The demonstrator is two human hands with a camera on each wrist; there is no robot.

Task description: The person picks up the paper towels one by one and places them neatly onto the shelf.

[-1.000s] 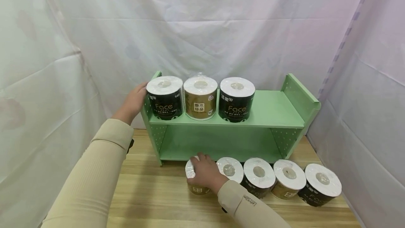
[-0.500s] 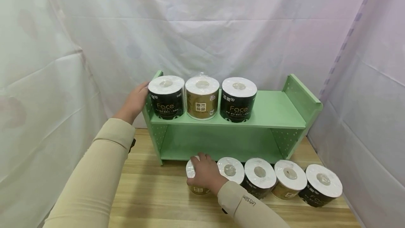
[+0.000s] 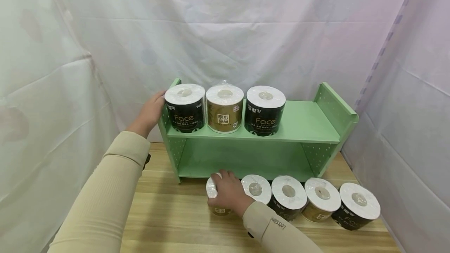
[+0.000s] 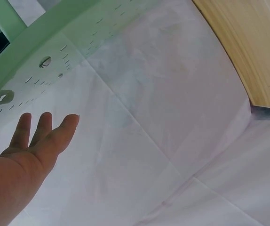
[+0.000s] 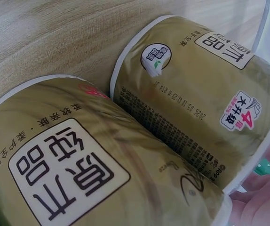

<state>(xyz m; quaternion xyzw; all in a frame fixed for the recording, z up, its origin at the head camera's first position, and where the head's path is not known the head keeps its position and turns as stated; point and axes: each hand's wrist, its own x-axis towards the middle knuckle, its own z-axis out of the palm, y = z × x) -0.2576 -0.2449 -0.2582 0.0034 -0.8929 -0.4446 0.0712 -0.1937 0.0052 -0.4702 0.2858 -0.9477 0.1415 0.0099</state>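
Note:
My right hand (image 3: 228, 192) grips a gold-wrapped toilet paper roll (image 3: 211, 189) from above, at the left end of a row on the table. In the right wrist view, that roll (image 5: 191, 108) lies beside a second gold roll (image 5: 69, 165), and part of my hand shows at its end. My left hand (image 3: 149, 113) is at the left side panel of a green shelf (image 3: 242, 159), right by a black-wrapped roll (image 3: 185, 114). The left wrist view shows its fingers extended, spread and slightly bent, below the perforated panel.
A gold roll (image 3: 225, 116) and another black roll (image 3: 264, 117) stand beside the first on the upper shelf board. Several more rolls, among them a black one (image 3: 351, 218) at the far right, line the wooden table (image 3: 175, 221). White curtains (image 3: 225, 30) enclose the back and sides.
The whole scene shifted slightly to the right between the first frame and the second. Both hands keep their places, and no roll has visibly moved.

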